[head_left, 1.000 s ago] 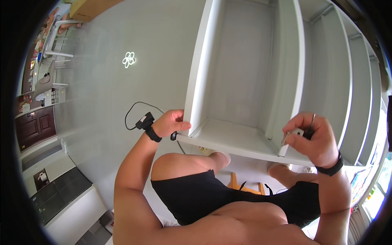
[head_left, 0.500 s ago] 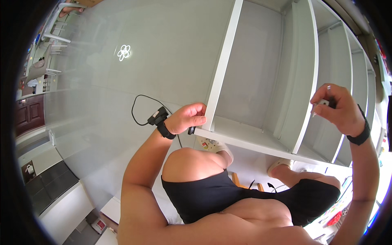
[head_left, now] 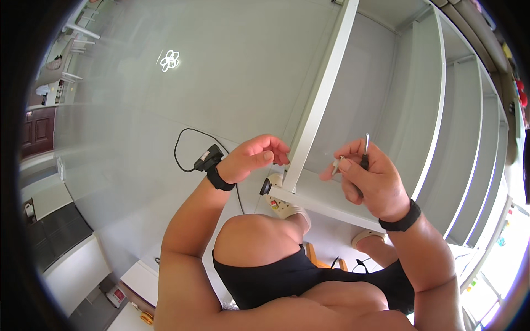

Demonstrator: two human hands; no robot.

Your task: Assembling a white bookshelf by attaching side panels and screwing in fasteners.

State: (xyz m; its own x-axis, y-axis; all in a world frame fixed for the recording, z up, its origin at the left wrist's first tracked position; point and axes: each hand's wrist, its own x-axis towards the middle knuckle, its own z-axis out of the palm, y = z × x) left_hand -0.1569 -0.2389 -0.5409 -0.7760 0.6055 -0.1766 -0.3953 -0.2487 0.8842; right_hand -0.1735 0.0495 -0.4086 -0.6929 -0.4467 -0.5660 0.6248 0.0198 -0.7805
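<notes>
A white open-fronted shelf unit [head_left: 317, 99] with several compartments lies before me. My left hand [head_left: 248, 159] is by the outside of its left side board, fingers loosely curved and thumb apart, with nothing seen in them. Over the nearest left compartment, my right hand [head_left: 372, 176] holds a screwdriver [head_left: 367, 146], its metal shaft pointing up and its dark handle mostly hidden in the palm. The same hand pinches a small pale metal-like piece [head_left: 336, 164] between thumb and forefinger; its kind is unclear. A round black foot [head_left: 265, 187] sticks out at the unit's near left corner.
A black device [head_left: 208, 158] with a looping cable [head_left: 176, 146] is strapped to my left wrist. My bent knee [head_left: 256, 237] and a cream clog [head_left: 284, 208] are close below the unit. Chairs [head_left: 80, 30] stand at far left, a white-fronted cabinet [head_left: 77, 265] at lower left.
My right hand has moved left from the farther dividers to the nearest left compartment, and the screwdriver shaft now shows clearly. My left hand has come off the side board's corner.
</notes>
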